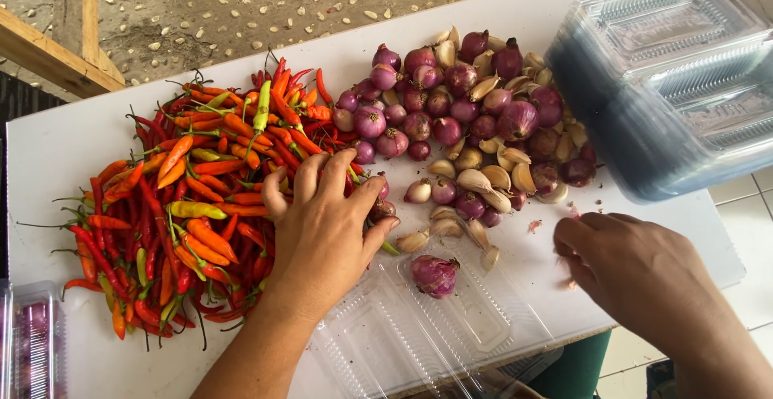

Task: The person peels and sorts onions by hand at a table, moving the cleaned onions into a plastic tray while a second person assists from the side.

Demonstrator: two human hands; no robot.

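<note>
White counter (72, 145) is sitting over a pebbled concrete floor, with a wooden frame showing at the far left corner. Left hand (322, 222) is lying on the chili peppers (185, 206), its fingers (334, 169) spreading apart and pressing down into the near edge of the heap, not closed on any one pod. Right hand (636, 266) is hovering just above the counter with its fingers curling loosely together; whether they are pinching anything I cannot tell. Between the two hands an open clear plastic clamshell tray (419, 326) is holding one shallot (435, 274). Beyond the fingers, shallots and garlic cloves (475, 125) are lying heaped, and a stack of clear trays (668, 85) is standing beyond the right hand. Chilies look light, thin-skinned and slick, with brittle stems, so gathering several by their bodies in a gentle scoop seems safest.
</note>
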